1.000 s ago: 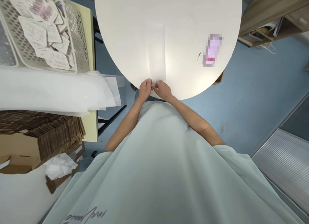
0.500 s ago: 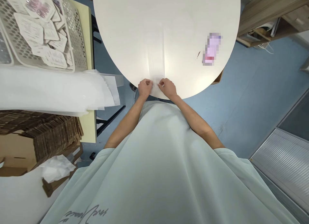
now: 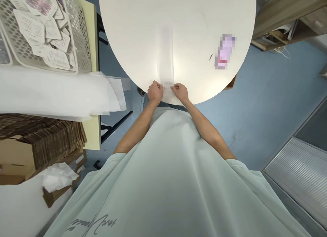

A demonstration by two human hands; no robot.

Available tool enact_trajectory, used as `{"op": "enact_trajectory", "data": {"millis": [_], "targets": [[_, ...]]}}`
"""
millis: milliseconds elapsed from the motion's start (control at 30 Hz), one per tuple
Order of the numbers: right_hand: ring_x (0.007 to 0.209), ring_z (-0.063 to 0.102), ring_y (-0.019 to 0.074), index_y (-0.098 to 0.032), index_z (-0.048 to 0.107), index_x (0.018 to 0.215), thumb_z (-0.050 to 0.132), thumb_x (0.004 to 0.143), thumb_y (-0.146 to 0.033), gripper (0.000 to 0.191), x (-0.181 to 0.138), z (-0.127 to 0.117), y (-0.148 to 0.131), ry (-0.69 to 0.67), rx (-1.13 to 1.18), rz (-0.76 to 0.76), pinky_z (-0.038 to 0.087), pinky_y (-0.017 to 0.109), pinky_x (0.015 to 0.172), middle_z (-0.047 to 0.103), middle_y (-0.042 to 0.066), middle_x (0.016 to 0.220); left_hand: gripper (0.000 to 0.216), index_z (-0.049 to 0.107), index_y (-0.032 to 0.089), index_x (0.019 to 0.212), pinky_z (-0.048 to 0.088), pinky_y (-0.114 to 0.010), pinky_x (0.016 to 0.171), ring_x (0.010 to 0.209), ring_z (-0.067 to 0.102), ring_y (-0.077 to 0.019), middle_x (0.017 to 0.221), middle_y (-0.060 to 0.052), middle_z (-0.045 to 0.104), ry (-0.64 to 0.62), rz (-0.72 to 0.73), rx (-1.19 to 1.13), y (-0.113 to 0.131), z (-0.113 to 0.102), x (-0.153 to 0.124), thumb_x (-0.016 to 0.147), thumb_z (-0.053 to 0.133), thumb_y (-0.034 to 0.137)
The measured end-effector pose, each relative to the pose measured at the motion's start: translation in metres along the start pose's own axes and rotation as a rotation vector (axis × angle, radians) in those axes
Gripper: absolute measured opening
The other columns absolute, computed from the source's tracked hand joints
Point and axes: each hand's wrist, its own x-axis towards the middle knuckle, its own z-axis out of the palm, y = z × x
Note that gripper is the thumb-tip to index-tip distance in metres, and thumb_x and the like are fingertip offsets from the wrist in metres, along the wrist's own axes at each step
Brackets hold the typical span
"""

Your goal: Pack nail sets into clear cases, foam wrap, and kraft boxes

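Note:
A long, narrow clear plastic bag or sleeve (image 3: pixel 165 56) lies flat on the round white table (image 3: pixel 133 32), stretching away from me. At its near end, close to the table's front edge, my left hand (image 3: pixel 155 91) pinches the left edge between thumb and fingers. Opposite it, my right hand (image 3: pixel 180 92) pinches the right edge, thumb against forefinger. A short gap separates the two hands, with the film running between them. Its faint outline makes the bag's exact kind hard to tell.
A blurred-out pinkish phone-like object (image 3: pixel 224 53) lies on the table's right side. To my left, a side table (image 3: pixel 92 133) holds a perforated basket (image 3: pixel 84 43) of printed cards, white sheets (image 3: pixel 51 92) and stacked flat cardboard (image 3: pixel 56 141). A wooden shelf (image 3: pixel 283 15) stands back right.
Both hands have shifted slightly to the right, and the near end of the plastic looks flatter and more spread between them. The camera view has moved a little.

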Motion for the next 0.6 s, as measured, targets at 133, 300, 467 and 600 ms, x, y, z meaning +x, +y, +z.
{"op": "enact_trajectory", "data": {"millis": [133,300,467,600], "targets": [[0.119,0.080,0.0308,-0.020,0.075,0.115,0.070,0.111,-0.043,0.024,0.001,0.006,-0.004,0.005,-0.017,0.016,0.062,0.046,0.109,0.084,0.014,0.124,0.011,0.068,0.024,0.111,0.057,-0.057,0.114,0.123,0.074,-0.0403,0.119,-0.018,0.078,0.059,-0.007,-0.026,-0.001,0.009,0.000,0.111,0.057,0.027],[0.120,0.079,0.0306,-0.020,0.074,0.117,0.072,0.111,-0.041,0.022,0.000,0.005,-0.004,0.010,0.003,0.022,0.062,0.047,0.110,0.084,0.015,0.125,0.019,0.065,0.023,0.125,0.055,-0.065,0.122,0.133,0.071,-0.0398,0.134,-0.019,0.068,0.166,0.049,-0.196,-0.012,0.022,0.009,0.108,0.062,0.030],[0.117,0.080,0.0305,-0.020,0.074,0.118,0.069,0.111,-0.041,0.022,0.001,0.006,-0.003,0.003,-0.002,0.032,0.062,0.048,0.110,0.084,0.015,0.125,0.037,0.064,0.021,0.144,0.047,-0.065,0.134,0.154,0.060,-0.0399,0.152,-0.022,0.065,0.206,0.418,-0.191,-0.018,0.017,0.024,0.111,0.063,0.038],[0.117,0.080,0.0313,-0.021,0.074,0.114,0.070,0.110,-0.041,0.021,0.005,0.009,0.001,0.007,0.008,0.026,0.062,0.049,0.110,0.085,0.014,0.121,0.050,0.059,0.022,0.162,0.035,-0.061,0.145,0.173,0.044,-0.0362,0.173,-0.020,0.057,0.015,0.761,-0.099,-0.020,0.010,0.024,0.121,0.042,0.046]]}}
